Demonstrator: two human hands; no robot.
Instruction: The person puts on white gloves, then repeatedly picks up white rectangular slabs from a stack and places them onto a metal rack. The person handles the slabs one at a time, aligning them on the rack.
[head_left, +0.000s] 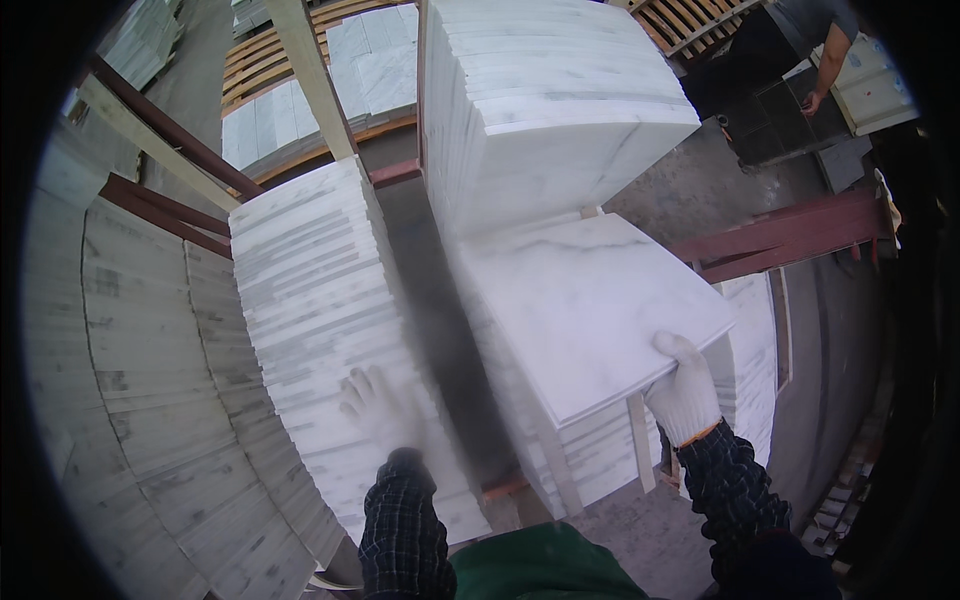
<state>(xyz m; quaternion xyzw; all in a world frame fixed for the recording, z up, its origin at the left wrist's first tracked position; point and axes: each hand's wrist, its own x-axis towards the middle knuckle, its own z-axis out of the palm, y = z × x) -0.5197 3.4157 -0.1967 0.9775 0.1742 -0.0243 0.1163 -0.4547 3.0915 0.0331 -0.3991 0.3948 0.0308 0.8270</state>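
Note:
A flat white marble tile (592, 292) with grey veining lies in front of me, on top of a stack of the same stone (607, 457). My right hand (684, 390), in a white knit glove, grips its near right edge, thumb on the top face and fingers under the rim. To the left, my gloved left hand (382, 405) is spread over a long row of marble tiles standing on edge (322, 277). It holds nothing and is slightly blurred; whether it touches the row, I cannot tell.
Behind the tile rises a tall block of upright tiles (570, 142). Dark red steel beams (787, 229) and a wooden post (311, 75) frame the stacks. A narrow gap (439, 322) separates the rows. A person's arm (831, 64) is over dark tiles at upper right.

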